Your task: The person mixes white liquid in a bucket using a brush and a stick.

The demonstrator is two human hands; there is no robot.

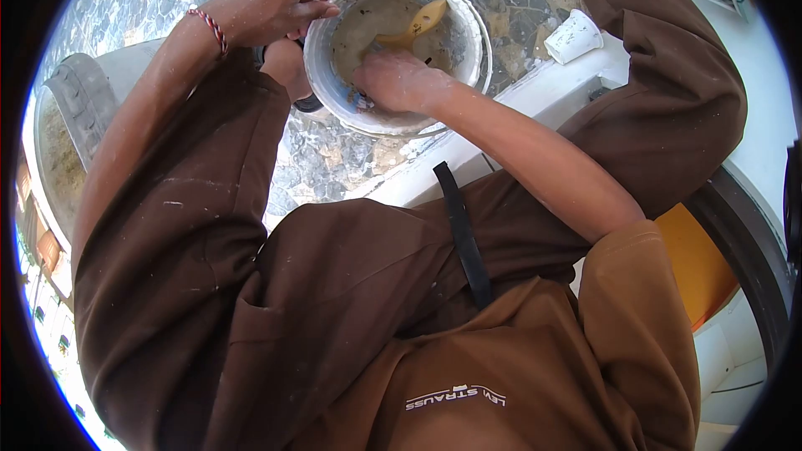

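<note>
A white bucket (pixel 314 58) stands on the floor before me, with murky liquid and bits of debris inside. My left hand (pixel 280 2), wearing a braided bracelet, is at the bucket's left rim, thumb and fingers pinched together on the edge. My right hand (pixel 399 82) reaches down into the bucket with its fingers curled and partly hidden. A paintbrush (pixel 424 18) with a yellow handle slants up from beside those fingers; its bristle end is hidden at the hand.
A small paint-splashed white cup (pixel 573 37) lies tipped on the white ledge (pixel 510 104) at right. A large grey container (pixel 71 129) sits at left. Paint marks spot the stone-patterned floor (pixel 322 171). My bent legs surround the bucket's near side.
</note>
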